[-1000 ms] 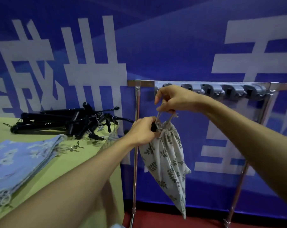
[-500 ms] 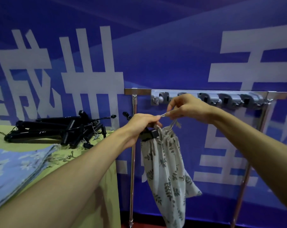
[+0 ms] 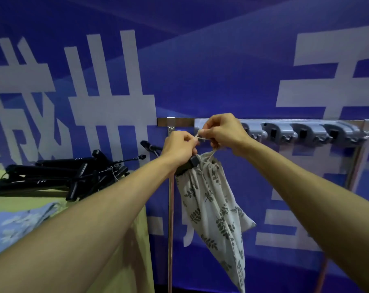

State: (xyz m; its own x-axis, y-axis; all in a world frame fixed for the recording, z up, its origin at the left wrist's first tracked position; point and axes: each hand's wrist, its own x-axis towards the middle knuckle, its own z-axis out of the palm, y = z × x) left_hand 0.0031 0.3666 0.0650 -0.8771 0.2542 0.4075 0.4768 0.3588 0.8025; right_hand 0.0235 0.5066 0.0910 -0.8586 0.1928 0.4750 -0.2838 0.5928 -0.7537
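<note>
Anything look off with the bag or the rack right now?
A black object sticks out of the bag at its gathered mouth, below the left hand, so it is not fully closed. The rack looks straight.

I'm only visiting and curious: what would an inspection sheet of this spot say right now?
Surface: table under a yellow-green cloth, at the left.
Job's things: leaf-print bag hanging by its drawstring; a black item pokes from its gathered mouth.
Clutter: pile of black folded gear and blue floral fabric on the table.
Grippers (hands): left hand and right hand both pinch the drawstring, in front of the rack's left end.
Cables: thin black strands stick out of the pile; too small to identify.
Surroundings: metal rack with a row of grey holders; blue banner with white characters behind.
</note>
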